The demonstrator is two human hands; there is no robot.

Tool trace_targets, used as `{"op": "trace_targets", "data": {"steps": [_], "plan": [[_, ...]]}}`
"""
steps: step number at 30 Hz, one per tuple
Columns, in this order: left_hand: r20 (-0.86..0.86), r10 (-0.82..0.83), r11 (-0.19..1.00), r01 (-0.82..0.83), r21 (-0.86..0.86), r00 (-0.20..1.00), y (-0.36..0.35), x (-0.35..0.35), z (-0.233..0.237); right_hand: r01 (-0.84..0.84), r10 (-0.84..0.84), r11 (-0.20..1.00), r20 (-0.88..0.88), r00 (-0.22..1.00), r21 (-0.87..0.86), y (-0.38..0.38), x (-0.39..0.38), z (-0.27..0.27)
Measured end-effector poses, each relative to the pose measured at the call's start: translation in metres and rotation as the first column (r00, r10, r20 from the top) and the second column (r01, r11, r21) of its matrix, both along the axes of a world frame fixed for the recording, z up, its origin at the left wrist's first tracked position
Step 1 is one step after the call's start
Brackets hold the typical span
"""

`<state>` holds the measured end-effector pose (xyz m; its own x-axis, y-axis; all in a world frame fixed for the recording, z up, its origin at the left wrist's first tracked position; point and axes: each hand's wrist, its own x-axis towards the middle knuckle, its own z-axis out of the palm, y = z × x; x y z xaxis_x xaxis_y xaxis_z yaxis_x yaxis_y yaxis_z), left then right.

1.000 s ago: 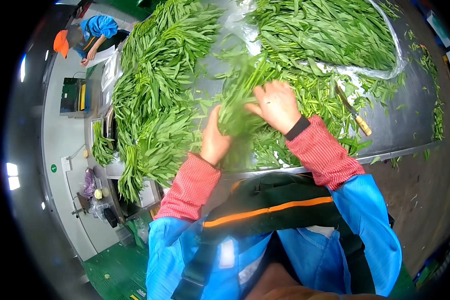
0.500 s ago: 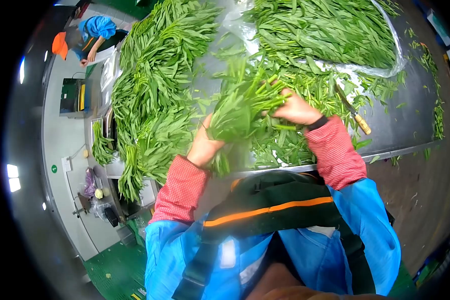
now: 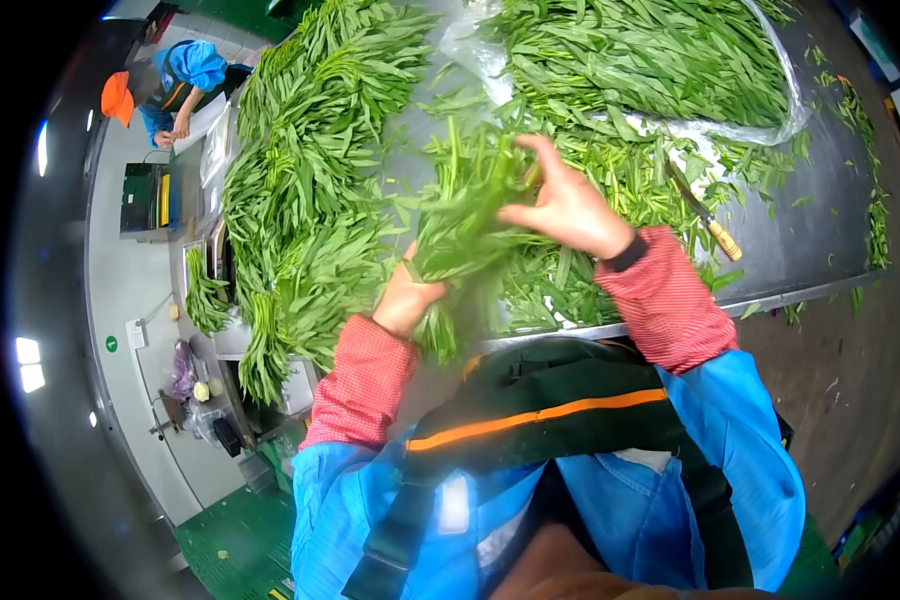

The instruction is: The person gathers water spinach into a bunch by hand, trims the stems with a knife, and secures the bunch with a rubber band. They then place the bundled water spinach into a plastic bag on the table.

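Observation:
My left hand [image 3: 407,299] is wrapped round a bunch of leafy green stems [image 3: 465,215], held above the table's near edge. The leaves hide part of its fingers. To the right of the bunch is my right hand [image 3: 567,205], its thumb and fingers spread apart beside the stems. The stems now point away from me. A long heap of similar greens [image 3: 310,180] lies to the left. Cut stems and loose leaves [image 3: 630,185] are spread on the table beyond my right hand. A knife with a wooden handle [image 3: 722,240] rests on them at the right.
Greens in a clear plastic bag [image 3: 650,60] lie at the back of the metal table [image 3: 810,235]. Another person [image 3: 185,80] in blue with an orange cap stands at the far left, bent over a surface. A small bunch [image 3: 205,290] lies at the left edge.
My right hand has let go of the stem ends and opened. The bunch has turned from pointing right to more upright in my left hand. The other person's hands have moved slightly.

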<state>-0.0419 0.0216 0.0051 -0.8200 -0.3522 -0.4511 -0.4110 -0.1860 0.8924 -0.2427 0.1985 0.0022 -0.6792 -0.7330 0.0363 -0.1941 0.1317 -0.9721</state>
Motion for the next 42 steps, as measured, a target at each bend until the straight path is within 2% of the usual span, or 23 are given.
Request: {"op": "trace_targets", "data": {"steps": [1,2,6,10,11,13,15,17,18,21,22,23,24,25,27,29,31,35,36,37,39,41,42], "plan": [[-0.033,0.009,1.0,-0.009,-0.001,0.999,0.001,-0.002,-0.001,0.013,0.002,0.997,-0.203,0.979,0.072,-0.006,0.005,-0.006],[0.008,0.03,1.0,-0.03,0.006,1.0,0.001,-0.001,-0.001,0.074,-0.071,0.997,-0.086,0.994,0.029,-0.01,0.005,-0.012],[0.163,0.113,0.971,-0.144,0.192,0.98,-0.004,0.014,-0.005,0.138,-0.145,0.98,-0.036,0.989,-0.141,-0.01,0.012,-0.031],[0.16,0.074,0.993,-0.088,0.081,0.984,-0.002,0.02,0.001,0.373,-0.239,0.886,0.419,0.876,-0.274,0.0,-0.023,-0.022],[0.14,0.076,0.995,-0.085,0.06,0.987,-0.003,0.025,-0.001,0.426,-0.212,0.869,0.59,0.779,-0.251,0.009,-0.034,-0.007],[0.098,0.07,0.997,-0.073,0.025,0.993,-0.007,0.032,-0.005,0.349,0.031,0.831,0.663,0.748,-0.433,0.022,-0.051,-0.021],[0.096,0.043,0.999,-0.044,0.012,0.994,-0.008,0.032,0.0,0.23,-0.011,0.923,0.576,0.817,-0.309,0.018,-0.052,-0.027],[0.125,0.018,1.0,-0.018,-0.002,0.992,-0.009,0.03,0.004,0.073,0.001,0.965,0.282,0.96,-0.251,0.002,-0.028,-0.024],[0.146,-0.037,0.999,0.041,-0.019,0.989,-0.011,0.03,0.002,-0.145,0.169,0.983,0.25,0.953,-0.112,-0.001,-0.019,-0.012],[0.082,-0.11,0.994,0.11,0.012,0.991,-0.011,0.029,-0.002,-0.186,0.189,0.982,-0.078,0.979,0.043,-0.026,0.007,-0.012],[0.095,-0.117,0.993,0.118,0.001,0.988,-0.016,0.034,-0.005,-0.101,0.098,0.99,-0.037,0.994,-0.094,-0.024,0.002,-0.01],[0.114,-0.115,0.993,0.115,0.011,0.987,-0.021,0.038,-0.003,0.06,-0.017,0.968,0.173,0.985,-0.244,-0.017,-0.009,-0.006],[0.134,-0.109,0.994,0.107,0.022,0.985,-0.024,0.043,-0.001,0.269,-0.128,0.919,0.427,0.895,-0.288,-0.01,-0.024,-0.002],[0.154,-0.103,0.995,0.099,0.035,0.983,-0.025,0.048,0.0,0.32,-0.184,0.927,0.51,0.84,-0.193,0.007,-0.048,0.003],[0.194,-0.082,0.994,0.066,0.089,0.978,-0.026,0.052,0.002,0.341,-0.06,0.866,0.602,0.796,-0.365,0.026,-0.07,-0.012],[0.261,-0.093,0.982,0.045,0.182,0.961,-0.035,0.06,0.0,0.122,0.035,0.953,0.501,0.865,-0.277,0.03,-0.072,-0.027],[0.243,-0.131,0.982,0.092,0.164,0.961,-0.035,0.057,0.003,0.0,0.014,0.999,0.345,0.938,-0.04,0.014,-0.035,-0.005],[0.125,-0.208,0.974,0.193,0.122,0.97,-0.032,0.051,-0.007,-0.331,0.303,0.923,-0.16,0.939,-0.195,-0.021,0.017,-0.018],[0.15,-0.222,0.971,0.205,0.124,0.963,-0.036,0.053,-0.008,-0.344,0.343,0.936,-0.022,0.939,-0.077,-0.028,0.011,-0.037],[0.173,-0.23,0.969,0.21,0.126,0.958,-0.038,0.056,-0.008,-0.178,0.175,0.971,-0.032,0.984,-0.157,-0.019,0.003,-0.028],[0.121,-0.191,0.974,0.173,0.144,0.974,-0.039,0.063,-0.006,-0.024,0.064,0.975,0.177,0.982,-0.222,-0.006,-0.032,-0.033],[0.093,-0.161,0.981,0.149,0.123,0.983,-0.038,0.068,-0.007,0.273,-0.147,0.949,0.546,0.825,-0.156,0.017,-0.054,-0.017],[0.126,-0.154,0.97,0.126,0.206,0.98,-0.038,0.07,-0.005,0.308,-0.081,0.912,0.614,0.785,-0.273,0.023,-0.06,-0.022]]}}
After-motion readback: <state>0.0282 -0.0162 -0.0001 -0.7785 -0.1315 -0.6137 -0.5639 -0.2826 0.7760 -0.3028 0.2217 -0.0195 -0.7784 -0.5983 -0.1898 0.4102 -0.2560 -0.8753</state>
